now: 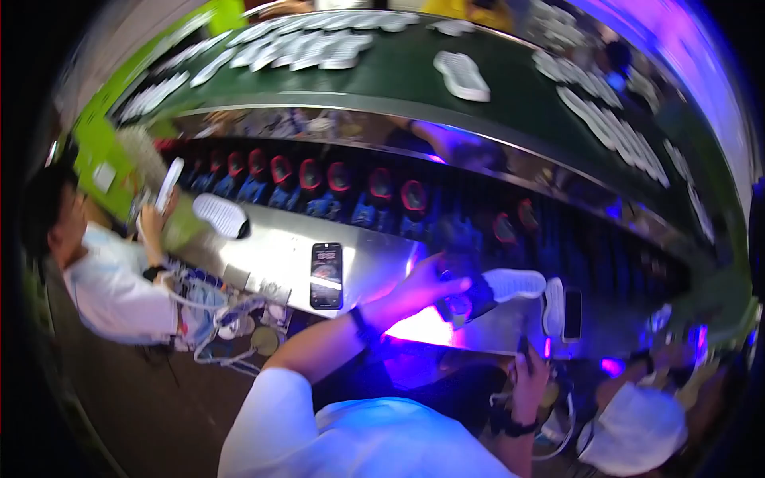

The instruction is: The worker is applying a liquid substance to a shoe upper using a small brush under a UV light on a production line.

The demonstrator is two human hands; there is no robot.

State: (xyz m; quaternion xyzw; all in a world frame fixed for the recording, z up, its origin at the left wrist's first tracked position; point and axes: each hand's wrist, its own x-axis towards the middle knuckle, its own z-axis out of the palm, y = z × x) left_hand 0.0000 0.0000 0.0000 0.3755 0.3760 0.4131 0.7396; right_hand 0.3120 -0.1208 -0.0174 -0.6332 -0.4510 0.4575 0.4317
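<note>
Well, right of the lit phone (pixel 327 276) on the metal desk (pixel 374 259), the left hand (pixel 428 280) grips a dark object (pixel 468 296), too blurred to show its long axis. Farther right of the phone and nearer the wearer, the right hand (pixel 529 374) is closed on a small dark item (pixel 523 345) pointing away from the wearer. Also right of the phone lie a sideways white sole (pixel 514 284), a lengthwise sole (pixel 552 307) and a dark-screened phone (pixel 571 315). Behind the lit phone, red-rimmed items (pixel 310 174) line up; its screen shows a clock readout.
</note>
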